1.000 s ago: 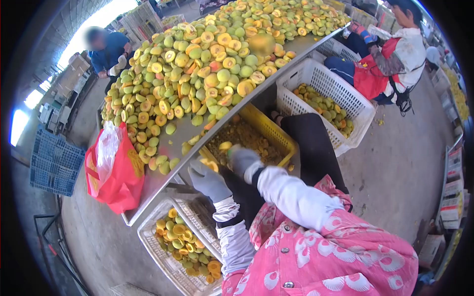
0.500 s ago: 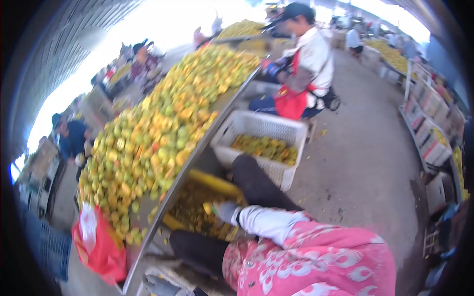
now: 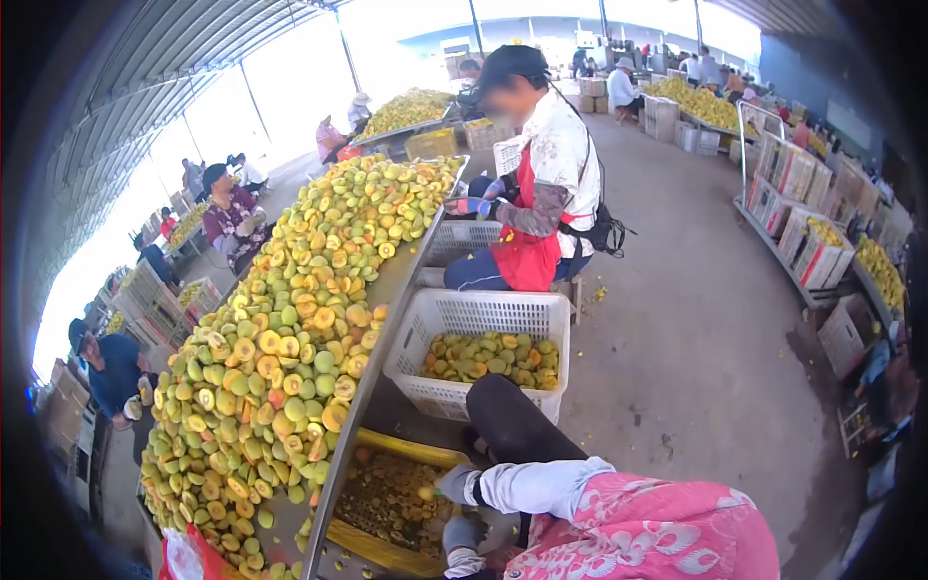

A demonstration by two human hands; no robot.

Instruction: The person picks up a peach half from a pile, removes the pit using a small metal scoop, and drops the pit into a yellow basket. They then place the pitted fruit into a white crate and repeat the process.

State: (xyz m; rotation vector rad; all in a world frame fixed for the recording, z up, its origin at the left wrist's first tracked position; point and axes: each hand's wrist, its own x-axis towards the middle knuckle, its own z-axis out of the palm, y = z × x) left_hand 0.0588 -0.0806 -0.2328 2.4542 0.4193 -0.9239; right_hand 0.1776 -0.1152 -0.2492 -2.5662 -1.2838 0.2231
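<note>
My right hand (image 3: 459, 483), in a grey glove, has its fingers closed on a small yellow peach piece (image 3: 426, 493) above the yellow crate (image 3: 387, 556). Just below it, my left hand (image 3: 464, 534), also gloved in grey, is curled by the crate's edge; what it grips, if anything, is hidden. Small brownish bits (image 3: 391, 493), perhaps peach stones, lie in that crate. Beside the hands, a metal-edged table (image 3: 394, 280) bears a big heap of green and yellow peaches (image 3: 280, 358), many cut in half.
A white crate (image 3: 483, 401) of peach halves stands beyond my knee (image 3: 503, 411). A co-worker in a red apron (image 3: 527, 251) sits farther along the table. A red bag (image 3: 188, 551) is at the near end. Loaded crates stand on a cart (image 3: 807, 227) at right.
My view has swung, and the heap sits lower in it. My left hand, earlier at the bottom edge, is now beside my right hand at the yellow crate.
</note>
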